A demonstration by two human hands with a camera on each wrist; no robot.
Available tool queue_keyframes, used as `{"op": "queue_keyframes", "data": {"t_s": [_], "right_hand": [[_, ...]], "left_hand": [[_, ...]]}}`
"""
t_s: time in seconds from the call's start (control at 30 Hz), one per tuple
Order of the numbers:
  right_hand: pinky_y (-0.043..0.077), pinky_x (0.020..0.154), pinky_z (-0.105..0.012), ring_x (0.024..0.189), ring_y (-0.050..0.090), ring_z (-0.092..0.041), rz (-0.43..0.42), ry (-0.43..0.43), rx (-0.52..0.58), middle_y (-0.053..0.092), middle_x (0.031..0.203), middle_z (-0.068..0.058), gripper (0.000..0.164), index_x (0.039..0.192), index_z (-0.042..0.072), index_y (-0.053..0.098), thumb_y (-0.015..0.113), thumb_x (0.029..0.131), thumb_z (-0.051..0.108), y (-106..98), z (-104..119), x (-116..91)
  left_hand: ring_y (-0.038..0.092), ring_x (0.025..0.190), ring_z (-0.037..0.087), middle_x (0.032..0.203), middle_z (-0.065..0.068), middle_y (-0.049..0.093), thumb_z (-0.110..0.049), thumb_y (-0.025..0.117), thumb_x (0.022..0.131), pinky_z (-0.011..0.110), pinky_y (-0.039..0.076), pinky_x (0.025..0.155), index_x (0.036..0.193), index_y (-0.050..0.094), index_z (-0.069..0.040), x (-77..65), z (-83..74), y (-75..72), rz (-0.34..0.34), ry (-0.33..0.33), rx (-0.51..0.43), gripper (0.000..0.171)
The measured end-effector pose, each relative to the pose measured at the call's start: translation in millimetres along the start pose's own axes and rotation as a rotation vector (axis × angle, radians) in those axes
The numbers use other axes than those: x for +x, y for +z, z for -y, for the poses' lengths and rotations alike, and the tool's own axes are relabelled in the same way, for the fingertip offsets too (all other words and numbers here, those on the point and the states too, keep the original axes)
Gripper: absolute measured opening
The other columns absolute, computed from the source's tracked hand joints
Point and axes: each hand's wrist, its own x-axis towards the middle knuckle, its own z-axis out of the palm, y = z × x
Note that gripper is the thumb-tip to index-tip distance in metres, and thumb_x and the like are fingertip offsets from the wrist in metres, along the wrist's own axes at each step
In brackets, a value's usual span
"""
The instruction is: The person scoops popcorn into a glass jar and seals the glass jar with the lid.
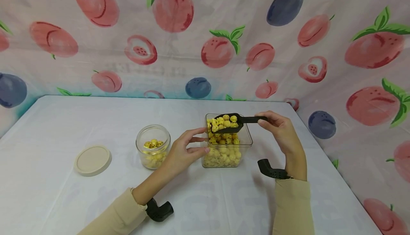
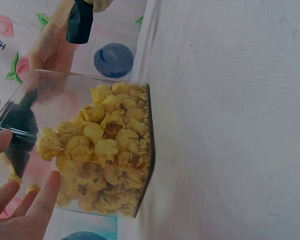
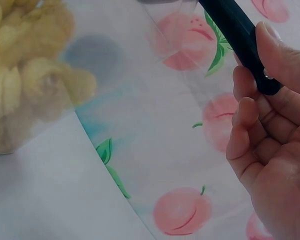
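Observation:
In the head view a clear square container (image 1: 245, 140) of yellow popcorn stands on the table. Above its open top is a black scoop (image 1: 253, 119) heaped with popcorn (image 1: 226, 123). My right hand (image 1: 282, 128) pinches the end of the scoop's handle between thumb and fingers, also plain in the right wrist view. At the container's left wall, my left hand (image 1: 185, 151) has its fingers spread and fairly straight, the tips touching the wall. The left wrist view shows popcorn (image 2: 107, 145) piled higher toward one side inside. Left of this hand, a round glass jar (image 1: 153, 135) holds some popcorn.
A round cream lid (image 1: 93, 160) lies flat on the white-covered table (image 1: 48, 131), left of the jar. A fruit-print cloth (image 1: 179, 57) hangs behind the table and along its right side. Each wrist wears a black band with a protruding piece.

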Motion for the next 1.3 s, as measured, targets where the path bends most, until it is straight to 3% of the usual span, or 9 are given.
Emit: {"op": "queue_keyframes", "data": {"t_s": [0.67, 1.3], "right_hand": [[0.048, 0.082, -0.014, 0.09, 0.054, -0.008, -0.031, -0.008, 0.038, 0.061, 0.097, 0.008, 0.016, 0.103, 0.008, 0.068, 0.062, 0.089, 0.008, -4, 5, -3], [0.049, 0.081, -0.016, 0.089, 0.055, -0.01, -0.056, -0.053, 0.093, 0.063, 0.097, 0.006, 0.015, 0.102, 0.007, 0.068, 0.063, 0.088, 0.007, 16, 24, 1]], "left_hand": [[0.055, 0.117, 0.029, 0.137, 0.009, 0.044, -0.008, 0.068, 0.084, 0.024, 0.054, 0.086, 0.136, 0.045, -0.011, -0.1, 0.7, -0.2, -0.005, -0.006, 0.007, 0.057], [0.054, 0.117, 0.03, 0.138, 0.01, 0.043, -0.008, 0.067, 0.084, 0.025, 0.054, 0.085, 0.137, 0.044, -0.01, -0.7, -1.2, -0.4, 0.002, -0.012, -0.007, 0.058]]}}
